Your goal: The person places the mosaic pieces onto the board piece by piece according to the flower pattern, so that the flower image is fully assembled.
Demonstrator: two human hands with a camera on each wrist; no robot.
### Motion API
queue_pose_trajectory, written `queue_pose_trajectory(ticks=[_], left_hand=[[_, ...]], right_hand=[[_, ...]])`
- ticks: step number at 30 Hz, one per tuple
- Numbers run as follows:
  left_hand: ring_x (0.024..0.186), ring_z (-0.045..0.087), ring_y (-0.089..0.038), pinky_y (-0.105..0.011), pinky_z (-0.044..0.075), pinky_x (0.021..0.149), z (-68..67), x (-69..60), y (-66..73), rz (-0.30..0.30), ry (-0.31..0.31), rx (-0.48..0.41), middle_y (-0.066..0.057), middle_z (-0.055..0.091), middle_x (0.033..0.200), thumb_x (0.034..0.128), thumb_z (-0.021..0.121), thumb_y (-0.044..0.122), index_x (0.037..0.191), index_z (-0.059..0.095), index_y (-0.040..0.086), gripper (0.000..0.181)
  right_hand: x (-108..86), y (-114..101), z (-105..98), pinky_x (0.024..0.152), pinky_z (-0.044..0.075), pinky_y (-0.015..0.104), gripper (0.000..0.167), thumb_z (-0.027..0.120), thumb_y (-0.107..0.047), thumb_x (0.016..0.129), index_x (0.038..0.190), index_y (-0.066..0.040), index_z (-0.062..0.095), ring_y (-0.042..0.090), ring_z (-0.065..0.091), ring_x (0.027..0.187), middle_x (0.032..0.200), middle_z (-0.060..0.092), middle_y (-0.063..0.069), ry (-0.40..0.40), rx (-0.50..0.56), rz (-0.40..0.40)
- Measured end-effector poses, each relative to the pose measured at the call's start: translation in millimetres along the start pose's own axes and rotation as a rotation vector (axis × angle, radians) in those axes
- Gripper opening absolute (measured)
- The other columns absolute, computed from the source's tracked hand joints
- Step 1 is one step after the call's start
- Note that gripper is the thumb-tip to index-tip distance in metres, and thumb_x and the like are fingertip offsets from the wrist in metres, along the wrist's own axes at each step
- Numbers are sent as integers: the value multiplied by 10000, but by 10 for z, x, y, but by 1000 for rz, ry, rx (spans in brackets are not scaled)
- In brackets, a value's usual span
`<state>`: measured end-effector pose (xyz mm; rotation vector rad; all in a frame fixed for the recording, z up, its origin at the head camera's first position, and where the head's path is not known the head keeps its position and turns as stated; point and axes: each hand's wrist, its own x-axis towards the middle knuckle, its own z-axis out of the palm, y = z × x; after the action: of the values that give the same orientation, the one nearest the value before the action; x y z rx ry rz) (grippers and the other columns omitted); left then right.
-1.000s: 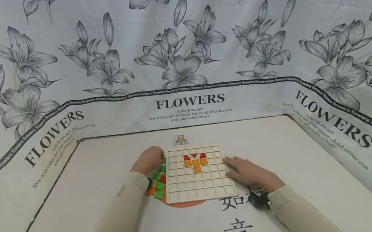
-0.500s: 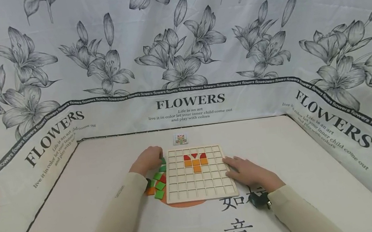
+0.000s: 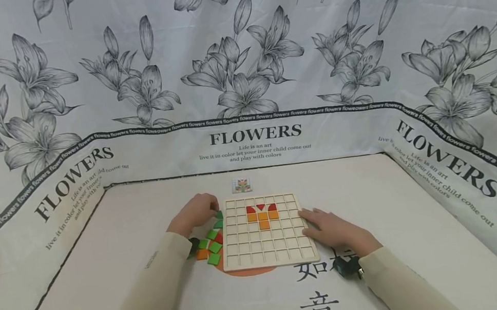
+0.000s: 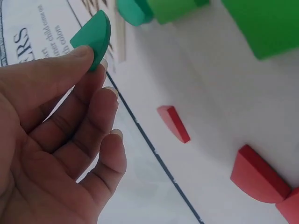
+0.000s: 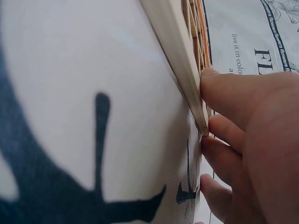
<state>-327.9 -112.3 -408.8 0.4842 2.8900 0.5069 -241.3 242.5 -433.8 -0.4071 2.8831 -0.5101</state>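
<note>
Pinching a green, curve-edged tile (image 4: pixel 95 33) between thumb and finger, the left hand (image 3: pixel 196 212) holds it just left of the pale wooden gridded board (image 3: pixel 250 250); the right hand (image 3: pixel 332 229), fingers loosely extended, touches its right edge. Light pinch, steady board: best here!

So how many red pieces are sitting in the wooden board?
3, side by side in one row of the board: left red piece, red triangle in the middle, right red piece. None there seems hidden.
</note>
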Motion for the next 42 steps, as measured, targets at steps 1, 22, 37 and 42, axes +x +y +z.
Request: queue_pose_trajectory(ticks=[1, 22, 37, 42], left_hand=[[795, 553, -163, -318, 497, 743, -4, -4, 11, 5, -1, -6, -26, 659, 920, 917, 604, 85, 922, 686, 104, 84], [788, 555, -153, -283, 475, 703, 107, -50, 371, 122, -64, -57, 23, 639, 864, 938, 619, 163, 861, 677, 149, 98], [821, 572, -151, -297, 502, 810, 262, 44, 642, 148, -120, -38, 52, 658, 871, 938, 625, 206, 895, 703, 181, 92], [806, 562, -148, -288, 491, 790, 325, 88, 669, 168, -102, -3, 49, 655, 860, 943, 616, 183, 884, 696, 166, 101]], right_hand=[[-1, 1, 1, 1154, 194, 592, 597, 513, -379, 981, 1506, -150, 346, 409, 234, 1454, 1556, 339, 136, 1, 0, -3], [-1, 26, 12, 1159, 188, 587, 592, 487, -392, 992, 1512, -153, 334, 396, 226, 1461, 1569, 316, 122, 2, -10, -13], [-18, 11, 9, 1149, 191, 604, 576, 499, -353, 994, 1500, -121, 354, 426, 241, 1445, 1558, 331, 145, 18, -4, -45], [-15, 15, 17, 1151, 190, 600, 570, 495, -355, 993, 1496, -122, 362, 419, 244, 1447, 1555, 338, 141, 20, -7, -45]])
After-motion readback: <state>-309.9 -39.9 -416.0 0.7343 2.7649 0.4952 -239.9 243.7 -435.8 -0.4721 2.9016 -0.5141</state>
